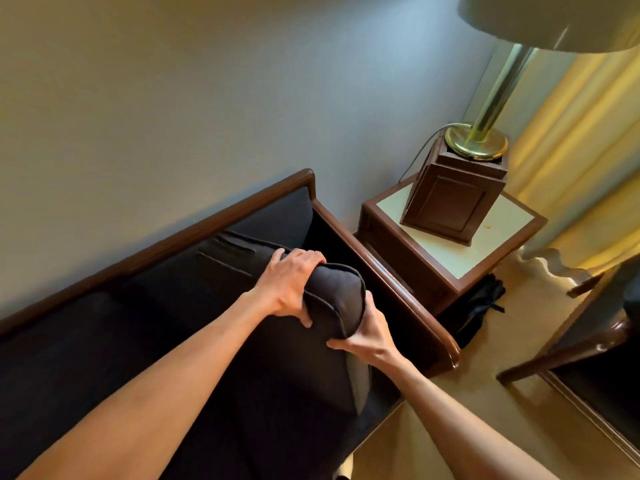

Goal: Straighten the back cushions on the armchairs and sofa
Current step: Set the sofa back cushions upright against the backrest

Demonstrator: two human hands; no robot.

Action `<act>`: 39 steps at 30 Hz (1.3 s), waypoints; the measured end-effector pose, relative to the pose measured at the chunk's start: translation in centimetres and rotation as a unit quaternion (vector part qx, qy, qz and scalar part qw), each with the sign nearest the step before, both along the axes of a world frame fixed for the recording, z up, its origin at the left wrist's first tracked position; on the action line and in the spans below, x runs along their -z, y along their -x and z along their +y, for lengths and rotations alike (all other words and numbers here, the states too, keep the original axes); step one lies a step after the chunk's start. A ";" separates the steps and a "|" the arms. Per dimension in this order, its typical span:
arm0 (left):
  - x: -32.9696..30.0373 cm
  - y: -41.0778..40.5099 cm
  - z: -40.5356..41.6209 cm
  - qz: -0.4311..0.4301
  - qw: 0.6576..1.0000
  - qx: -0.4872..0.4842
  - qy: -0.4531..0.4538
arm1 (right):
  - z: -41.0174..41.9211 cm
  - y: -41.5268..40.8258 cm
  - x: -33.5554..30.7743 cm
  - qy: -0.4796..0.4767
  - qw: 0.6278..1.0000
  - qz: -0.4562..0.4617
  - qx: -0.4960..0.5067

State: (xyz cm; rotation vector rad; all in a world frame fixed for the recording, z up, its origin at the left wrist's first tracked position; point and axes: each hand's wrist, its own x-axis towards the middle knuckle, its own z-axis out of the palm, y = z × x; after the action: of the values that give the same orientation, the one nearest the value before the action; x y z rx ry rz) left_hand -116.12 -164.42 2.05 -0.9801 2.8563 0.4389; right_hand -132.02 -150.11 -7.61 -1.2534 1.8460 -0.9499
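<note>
Beside the side table (pixel 498 251), my left hand (pixel 289 285) and right hand (pixel 372 332) clamp the cushion (pixel 341 299), pulling it upright against the sofa (pixel 173 271).

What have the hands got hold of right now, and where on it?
Both hands grip the dark fabric back cushion with piped seams at its end nearest the sofa arm: left hand over the top edge, right hand under the lower corner.

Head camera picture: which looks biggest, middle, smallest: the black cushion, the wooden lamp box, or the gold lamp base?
1. Black cushion, gripped by both hands.
2. Wooden lamp box.
3. Gold lamp base.
The cushion is nearer the camera, which enlarges it a bit.
</note>
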 end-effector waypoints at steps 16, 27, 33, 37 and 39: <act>1.4 -16.9 5.7 0.272 0.919 -0.269 -0.093 | -6.6 -8.6 -6.5 -0.031 0.923 0.234 -0.304; 1.8 -23.7 3.8 0.214 0.915 -0.336 -0.060 | -7.5 -8.0 -1.5 -0.104 0.863 0.383 -0.313; 4.2 -27.6 4.9 0.227 0.872 -0.420 -0.107 | -11.3 -10.1 -2.5 -0.075 0.825 0.418 -0.374; 8.4 -27.5 6.7 0.206 0.841 -0.478 -0.148 | -12.1 -11.0 -0.4 -0.096 0.774 0.465 -0.418; 10.3 -27.1 7.2 0.160 0.841 -0.492 -0.161 | -12.1 -11.3 0.9 -0.100 0.758 0.481 -0.428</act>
State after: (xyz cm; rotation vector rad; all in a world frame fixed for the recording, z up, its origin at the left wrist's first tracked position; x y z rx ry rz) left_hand -89.04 -157.24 -8.22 -2.4010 2.1025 1.1818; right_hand -120.73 -162.23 -8.53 -2.3667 1.5665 0.5140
